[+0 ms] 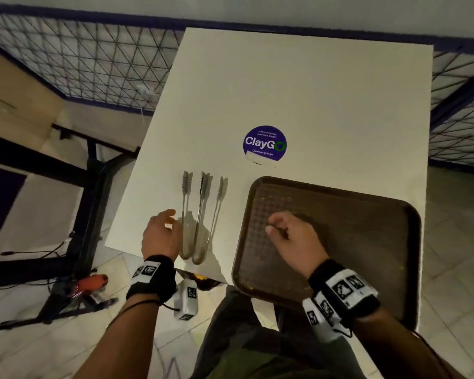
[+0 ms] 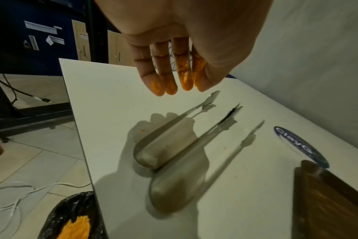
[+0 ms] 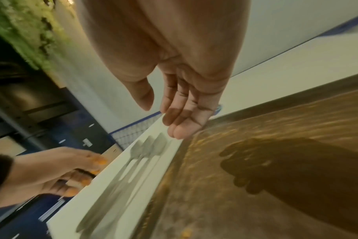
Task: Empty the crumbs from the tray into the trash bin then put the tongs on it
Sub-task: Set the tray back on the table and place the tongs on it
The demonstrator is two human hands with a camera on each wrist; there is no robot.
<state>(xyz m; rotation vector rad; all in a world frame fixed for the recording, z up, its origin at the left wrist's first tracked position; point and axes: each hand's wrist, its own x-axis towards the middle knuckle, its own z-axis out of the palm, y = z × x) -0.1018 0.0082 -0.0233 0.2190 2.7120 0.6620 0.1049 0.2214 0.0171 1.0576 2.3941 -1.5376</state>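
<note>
Two pairs of metal tongs [image 1: 200,222] lie side by side on the white table [image 1: 312,99], left of the brown tray [image 1: 367,242]. The tray sits at the table's near right and overhangs the front edge; a few orange crumbs stick to it [image 3: 194,153]. My left hand [image 1: 167,220] hovers just left of the tongs [image 2: 170,142], fingers straight and coated in orange crumbs [image 2: 186,80], holding nothing. My right hand [image 1: 274,225] hovers over the tray's left part with relaxed fingers [image 3: 180,129], empty. A black-lined trash bin [image 2: 71,215] with orange crumbs stands below the table's front-left edge.
A round purple ClayGo sticker [image 1: 265,143] marks the table's middle. A wire mesh fence [image 1: 93,64] runs behind and beside the table. At left stand a black table frame [image 1: 93,187], cables and a red device [image 1: 91,283] on the tiled floor.
</note>
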